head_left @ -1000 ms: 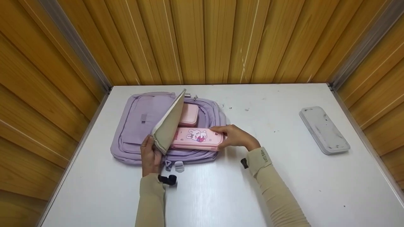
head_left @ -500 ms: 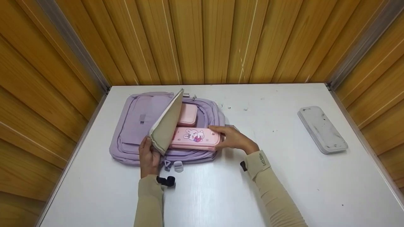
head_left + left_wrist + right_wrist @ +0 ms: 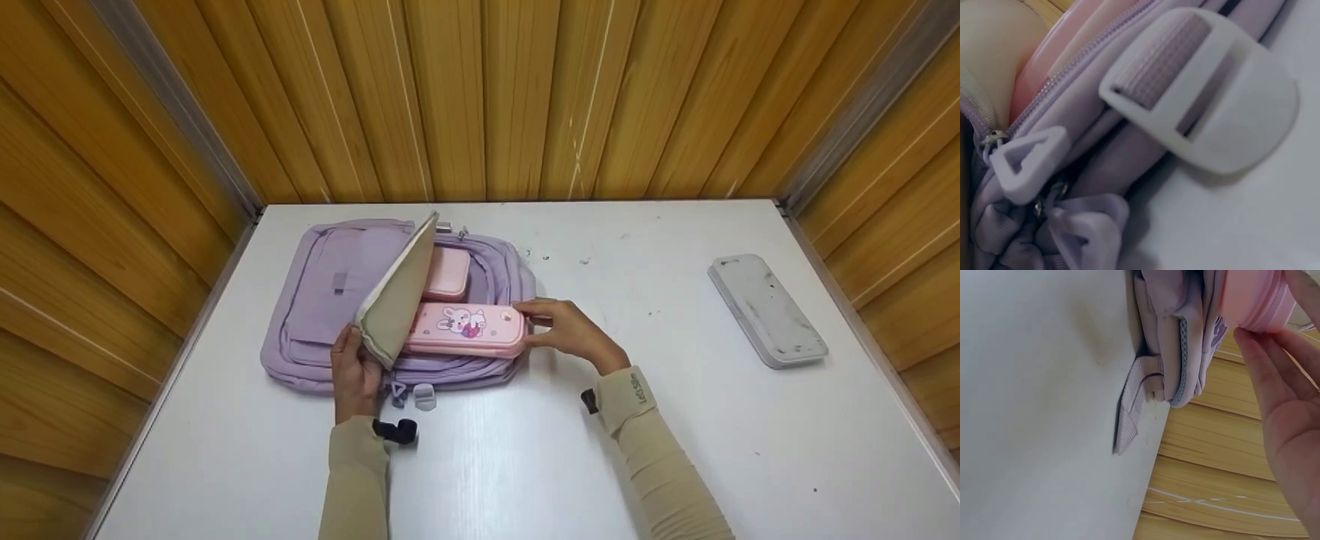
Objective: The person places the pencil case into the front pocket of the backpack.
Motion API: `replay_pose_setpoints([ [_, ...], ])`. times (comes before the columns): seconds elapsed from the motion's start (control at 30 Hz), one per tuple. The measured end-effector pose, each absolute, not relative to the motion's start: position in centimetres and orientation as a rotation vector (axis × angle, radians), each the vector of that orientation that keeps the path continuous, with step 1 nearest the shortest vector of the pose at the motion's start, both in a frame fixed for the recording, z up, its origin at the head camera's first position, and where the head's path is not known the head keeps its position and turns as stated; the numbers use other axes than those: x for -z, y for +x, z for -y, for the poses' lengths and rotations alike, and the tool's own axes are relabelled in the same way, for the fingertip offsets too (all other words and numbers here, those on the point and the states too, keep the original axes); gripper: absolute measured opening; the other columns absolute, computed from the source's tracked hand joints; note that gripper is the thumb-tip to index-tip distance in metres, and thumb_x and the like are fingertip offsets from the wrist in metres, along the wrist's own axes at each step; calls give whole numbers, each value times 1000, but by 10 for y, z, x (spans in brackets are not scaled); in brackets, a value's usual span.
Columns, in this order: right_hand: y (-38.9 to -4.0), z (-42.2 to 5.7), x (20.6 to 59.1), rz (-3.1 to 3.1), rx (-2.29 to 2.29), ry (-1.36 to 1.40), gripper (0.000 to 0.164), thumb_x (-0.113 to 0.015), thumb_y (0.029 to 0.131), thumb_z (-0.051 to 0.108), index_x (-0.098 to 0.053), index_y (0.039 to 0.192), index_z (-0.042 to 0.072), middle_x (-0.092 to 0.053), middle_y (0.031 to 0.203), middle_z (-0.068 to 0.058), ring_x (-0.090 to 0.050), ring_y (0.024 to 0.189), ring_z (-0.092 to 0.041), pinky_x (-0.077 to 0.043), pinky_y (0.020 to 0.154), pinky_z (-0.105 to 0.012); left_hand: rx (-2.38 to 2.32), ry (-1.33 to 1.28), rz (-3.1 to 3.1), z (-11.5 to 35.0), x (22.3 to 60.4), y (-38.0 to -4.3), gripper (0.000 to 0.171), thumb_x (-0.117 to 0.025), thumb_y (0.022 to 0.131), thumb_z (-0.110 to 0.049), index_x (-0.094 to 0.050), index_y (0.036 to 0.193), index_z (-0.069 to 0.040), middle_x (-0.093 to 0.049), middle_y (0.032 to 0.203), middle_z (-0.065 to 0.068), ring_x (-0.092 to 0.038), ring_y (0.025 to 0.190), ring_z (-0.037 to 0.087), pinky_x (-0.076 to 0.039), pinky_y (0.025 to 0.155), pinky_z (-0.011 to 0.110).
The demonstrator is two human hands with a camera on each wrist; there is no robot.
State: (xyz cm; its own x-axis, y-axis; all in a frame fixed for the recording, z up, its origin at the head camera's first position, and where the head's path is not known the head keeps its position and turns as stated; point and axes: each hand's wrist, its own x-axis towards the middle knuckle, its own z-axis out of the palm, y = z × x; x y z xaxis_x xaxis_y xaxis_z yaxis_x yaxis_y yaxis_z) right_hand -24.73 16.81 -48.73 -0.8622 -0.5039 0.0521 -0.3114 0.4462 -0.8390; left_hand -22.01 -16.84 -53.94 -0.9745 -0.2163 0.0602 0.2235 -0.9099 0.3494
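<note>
Near the right edge of my white worktop (image 3: 480,480) I see a grey case (image 3: 769,311) lying slantwise — its top scuffed dark. Wood-look panels (image 3: 517,97) rise beyond the far edge — metal posts (image 3: 870,105) at both back corners.

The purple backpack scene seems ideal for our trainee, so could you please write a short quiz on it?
1. True or false: the left hand holds up the flap of the purple backpack.
2. Which animal is printed on the nearer pink case, whose end the right hand touches?
3. Fill in: seen by the person, the grey case lies on the table to the ___ of the backpack.

Key: 1. True. 2. A rabbit. 3. Right.
</note>
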Motion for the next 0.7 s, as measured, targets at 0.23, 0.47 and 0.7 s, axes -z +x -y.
replay_pose_setpoints([
  [0.23,-247,-166,493,-2477,1454,-731,56,-76,79,6,-55,130,-4,-56,133,-24,-57,121,-36,-48,101,-35,2869,-34,500,166,540,-221,8,-74,76,0,-72,83,-1,-71,85,8,-68,85,15,-55,81,24],
  [0.47,-249,-161,492,-2532,1394,-755,54,-75,80,8,-56,130,-2,-58,132,-20,-59,119,-33,-49,100,-34,2884,-45,465,165,539,-220,8,-74,75,1,-73,82,-2,-72,81,7,-69,80,15,-56,77,24],
  [0.7,-252,-154,491,-2566,1333,-723,53,-76,81,10,-57,130,1,-59,132,-17,-59,118,-30,-50,99,-37,2875,36,459,165,538,-222,13,-78,68,1,-72,79,-2,-71,80,8,-69,79,16,-56,77,24],
])
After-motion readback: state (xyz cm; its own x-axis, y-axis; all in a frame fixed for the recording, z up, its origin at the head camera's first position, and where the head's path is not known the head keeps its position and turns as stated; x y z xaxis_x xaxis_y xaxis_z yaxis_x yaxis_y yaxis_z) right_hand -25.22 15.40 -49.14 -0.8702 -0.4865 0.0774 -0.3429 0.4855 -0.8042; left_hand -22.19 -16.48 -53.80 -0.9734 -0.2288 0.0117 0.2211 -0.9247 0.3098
